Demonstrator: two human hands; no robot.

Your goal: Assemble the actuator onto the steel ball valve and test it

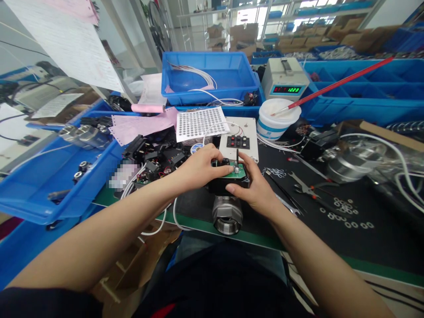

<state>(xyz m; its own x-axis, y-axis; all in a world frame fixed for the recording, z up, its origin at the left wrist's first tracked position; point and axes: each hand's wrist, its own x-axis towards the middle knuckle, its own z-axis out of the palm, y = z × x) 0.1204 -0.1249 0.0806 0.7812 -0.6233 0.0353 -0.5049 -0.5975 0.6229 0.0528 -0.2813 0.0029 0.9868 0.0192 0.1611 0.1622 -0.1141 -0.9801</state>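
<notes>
At the bench's front edge stands a black housing (220, 187) with a green circuit board (236, 171) in its open top. Beneath it is a steel valve body (228, 215) with a threaded opening facing me. My left hand (202, 164) grips the housing's left side, its thumb lying on the board's edge. Around the right side my right hand (252, 183) is wrapped, thumb on the near face, index finger at the far side. Just behind, a white panel (253, 137) carries a dark terminal block (237, 141).
Black parts (159, 157) and white cables lie left. A blue bin (205, 95), power supply (285, 77) and white tub (276, 121) stand behind. Rightward are pliers (308, 190), a wrench (300, 181), scattered washers (344, 212) and another steel valve (347, 163).
</notes>
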